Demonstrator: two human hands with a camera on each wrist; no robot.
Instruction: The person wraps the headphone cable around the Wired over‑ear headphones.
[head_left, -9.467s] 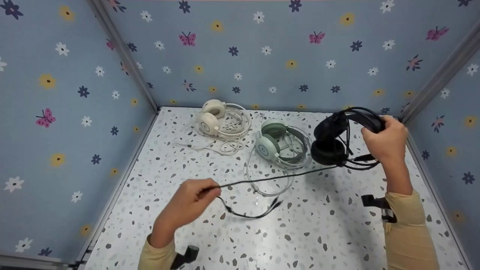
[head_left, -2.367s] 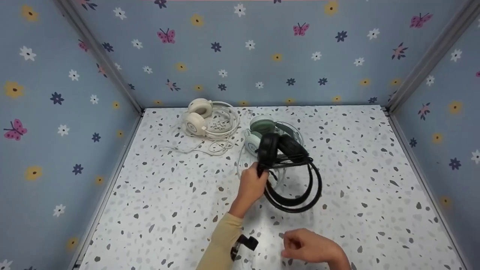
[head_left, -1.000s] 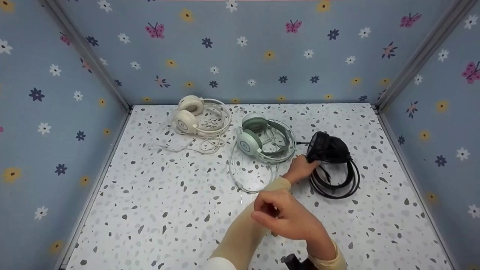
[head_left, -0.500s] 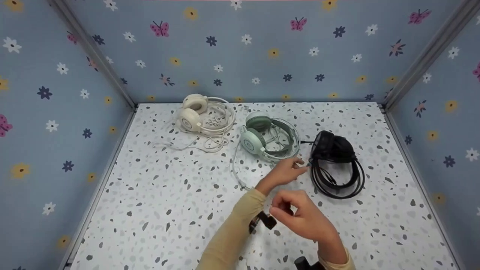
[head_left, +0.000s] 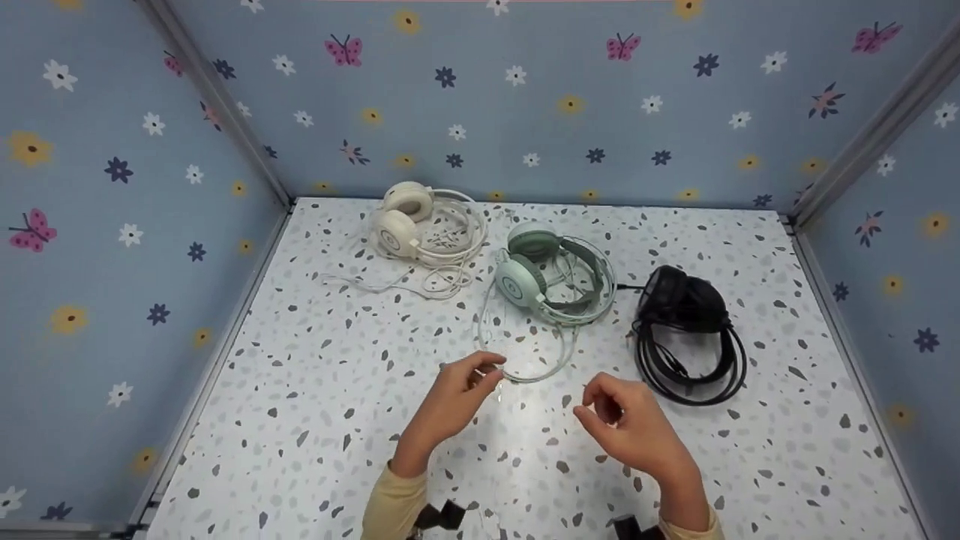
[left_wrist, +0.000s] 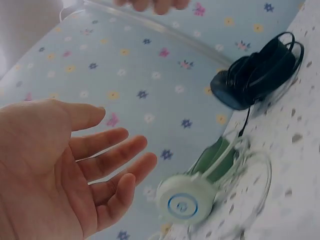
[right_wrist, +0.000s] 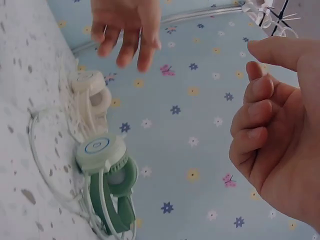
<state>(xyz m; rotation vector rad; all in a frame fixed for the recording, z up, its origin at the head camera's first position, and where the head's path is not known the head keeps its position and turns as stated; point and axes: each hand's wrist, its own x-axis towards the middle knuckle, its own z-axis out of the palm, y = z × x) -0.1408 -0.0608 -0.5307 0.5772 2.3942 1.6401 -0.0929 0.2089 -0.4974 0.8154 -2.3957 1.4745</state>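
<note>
My left hand point(head_left: 454, 397) hovers over the front middle of the table, fingers loosely bent, nothing in it. To its right, my right hand point(head_left: 636, 429) holds nothing either; its fingers curl loosely with a gap to the thumb. Black headphones point(head_left: 684, 301) lie at the right, headband toward the front, with the cable looped around them. A short cable end pokes out toward the mint-green headphones point(head_left: 523, 279) in the middle. Those have a pale cable looping forward, close to my left fingertips. Cream headphones point(head_left: 400, 234) lie at the back left.
All three headphones are on a white speckled table point(head_left: 315, 390). Blue flowered panels point(head_left: 525, 112) with metal corner posts wall in the back and both sides. The cream cable point(head_left: 397, 285) trails leftward in front of its headphones.
Earlier my right hand held the black headphones up and the left their cable. My left hand then set them down at the right, let go, and drew back left toward the front.
</note>
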